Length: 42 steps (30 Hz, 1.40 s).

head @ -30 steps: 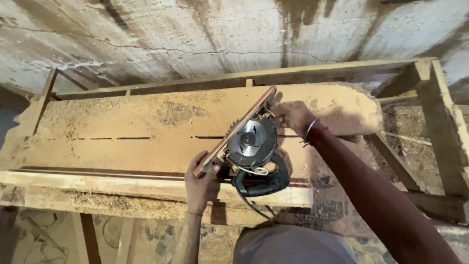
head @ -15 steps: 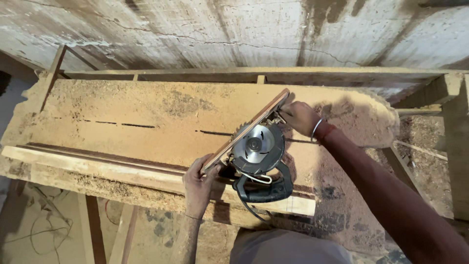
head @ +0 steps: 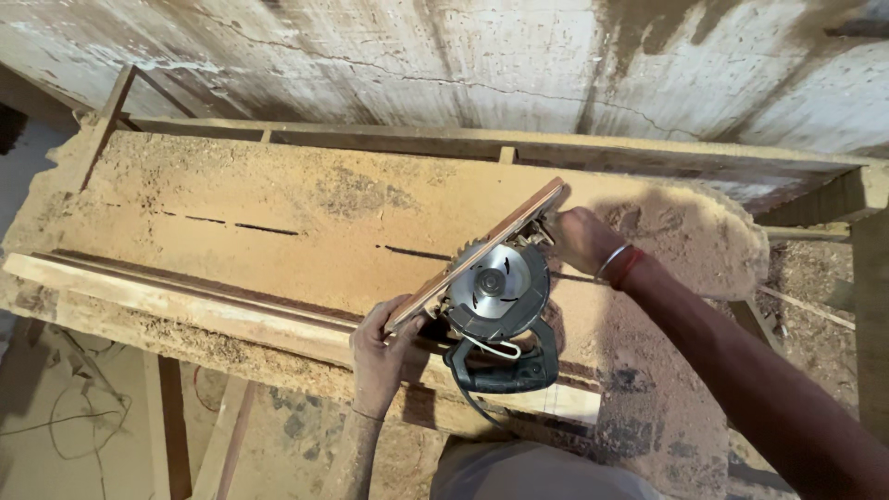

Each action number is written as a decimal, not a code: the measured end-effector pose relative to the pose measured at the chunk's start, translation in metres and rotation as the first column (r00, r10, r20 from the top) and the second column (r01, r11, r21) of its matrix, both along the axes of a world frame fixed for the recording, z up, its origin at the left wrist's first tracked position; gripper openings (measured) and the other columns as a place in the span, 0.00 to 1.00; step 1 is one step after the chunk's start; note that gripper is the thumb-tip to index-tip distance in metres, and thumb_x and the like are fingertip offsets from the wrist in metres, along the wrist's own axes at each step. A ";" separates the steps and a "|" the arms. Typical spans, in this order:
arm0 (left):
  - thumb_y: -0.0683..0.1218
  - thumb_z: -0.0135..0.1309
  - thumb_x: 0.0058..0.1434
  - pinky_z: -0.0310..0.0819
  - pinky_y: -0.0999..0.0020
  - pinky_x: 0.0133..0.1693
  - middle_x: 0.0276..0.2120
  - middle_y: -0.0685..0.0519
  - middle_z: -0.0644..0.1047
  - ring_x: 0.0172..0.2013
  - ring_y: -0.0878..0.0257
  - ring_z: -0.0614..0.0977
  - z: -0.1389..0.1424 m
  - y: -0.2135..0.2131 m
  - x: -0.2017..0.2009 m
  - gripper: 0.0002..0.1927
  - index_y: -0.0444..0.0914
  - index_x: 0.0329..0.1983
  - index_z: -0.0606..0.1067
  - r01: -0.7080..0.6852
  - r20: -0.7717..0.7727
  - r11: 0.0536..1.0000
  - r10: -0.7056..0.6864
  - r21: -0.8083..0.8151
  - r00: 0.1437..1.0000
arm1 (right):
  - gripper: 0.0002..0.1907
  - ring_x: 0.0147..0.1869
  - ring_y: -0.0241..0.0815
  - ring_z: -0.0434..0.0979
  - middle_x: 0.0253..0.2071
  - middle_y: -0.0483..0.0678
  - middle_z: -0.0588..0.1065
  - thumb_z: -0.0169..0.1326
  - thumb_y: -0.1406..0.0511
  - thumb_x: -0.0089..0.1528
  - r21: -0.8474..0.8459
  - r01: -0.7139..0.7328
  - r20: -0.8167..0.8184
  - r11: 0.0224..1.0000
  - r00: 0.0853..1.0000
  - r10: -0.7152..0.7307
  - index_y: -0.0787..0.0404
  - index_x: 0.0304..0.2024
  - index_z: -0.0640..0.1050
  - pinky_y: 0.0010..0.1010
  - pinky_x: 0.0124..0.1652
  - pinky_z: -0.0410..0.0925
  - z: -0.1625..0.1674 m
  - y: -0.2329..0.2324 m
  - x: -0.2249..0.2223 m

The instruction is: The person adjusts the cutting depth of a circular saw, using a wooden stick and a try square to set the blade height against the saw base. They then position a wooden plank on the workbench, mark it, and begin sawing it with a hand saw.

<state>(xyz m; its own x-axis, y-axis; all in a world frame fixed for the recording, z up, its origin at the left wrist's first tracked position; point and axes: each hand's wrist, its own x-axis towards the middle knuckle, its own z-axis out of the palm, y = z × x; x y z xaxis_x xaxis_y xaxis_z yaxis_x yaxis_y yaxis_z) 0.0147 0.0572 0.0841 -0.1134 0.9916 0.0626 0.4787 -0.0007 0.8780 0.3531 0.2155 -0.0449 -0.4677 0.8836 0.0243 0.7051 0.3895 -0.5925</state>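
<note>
A circular saw (head: 500,306) with a toothed blade and dark green handle rests tilted on a sawdust-covered wooden bench (head: 278,222). A thin flat wooden strip (head: 482,252) lies diagonally against the saw's blade side. My left hand (head: 384,347) grips the strip's near lower end, by the saw body. My right hand (head: 579,236), with bangles and a red thread on the wrist, holds the strip's far upper end next to the blade guard. The saw's cord drops off the bench's near edge.
A long pale timber plank (head: 185,301) runs along the bench's near edge. A narrow slot (head: 250,227) cuts through the bench top. A stained concrete wall (head: 444,56) stands behind. Sawdust piles lie at the right (head: 704,241); bench legs and floor show below left.
The view has shifted left and slightly down, showing more of the bench's left end. Both hands stay on the strip by the saw, barely moved.
</note>
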 end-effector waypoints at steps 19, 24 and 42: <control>0.42 0.64 0.58 0.78 0.70 0.44 0.40 0.49 0.85 0.40 0.65 0.85 0.001 0.001 0.000 0.17 0.32 0.49 0.80 -0.008 -0.009 1.000 0.008 -0.003 1.000 | 0.12 0.22 0.24 0.54 0.24 0.33 0.54 0.47 0.57 0.71 -0.793 -0.399 -0.595 0.460 0.348 -0.725 0.51 0.34 0.68 0.16 0.21 0.54 0.013 -0.011 -0.004; 0.43 0.64 0.58 0.78 0.70 0.41 0.40 0.50 0.84 0.40 0.65 0.84 0.000 0.002 0.000 0.17 0.33 0.50 0.80 -0.031 0.021 0.997 0.032 -0.075 0.999 | 0.13 0.21 0.23 0.56 0.23 0.33 0.61 0.48 0.58 0.71 -0.736 -0.540 -0.599 0.408 0.239 -0.765 0.53 0.33 0.68 0.15 0.20 0.56 -0.002 -0.009 -0.004; 0.40 0.62 0.56 0.77 0.70 0.46 0.42 0.49 0.84 0.43 0.62 0.85 0.000 0.003 -0.004 0.17 0.32 0.50 0.80 -0.017 -0.005 0.993 0.016 -0.120 1.000 | 0.05 0.20 0.23 0.55 0.20 0.30 0.62 0.53 0.59 0.68 -0.640 -0.732 -0.386 0.232 0.045 -0.922 0.51 0.40 0.75 0.15 0.18 0.52 -0.078 -0.020 -0.011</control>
<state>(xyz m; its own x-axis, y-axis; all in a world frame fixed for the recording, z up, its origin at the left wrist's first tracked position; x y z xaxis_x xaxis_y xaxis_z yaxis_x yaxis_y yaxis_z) 0.0106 0.0606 0.0844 -0.1300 0.9899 -0.0562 0.4814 0.1125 0.8693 0.3418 0.1952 -0.1228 -0.6514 0.6439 -0.4012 -0.6564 -0.7435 -0.1275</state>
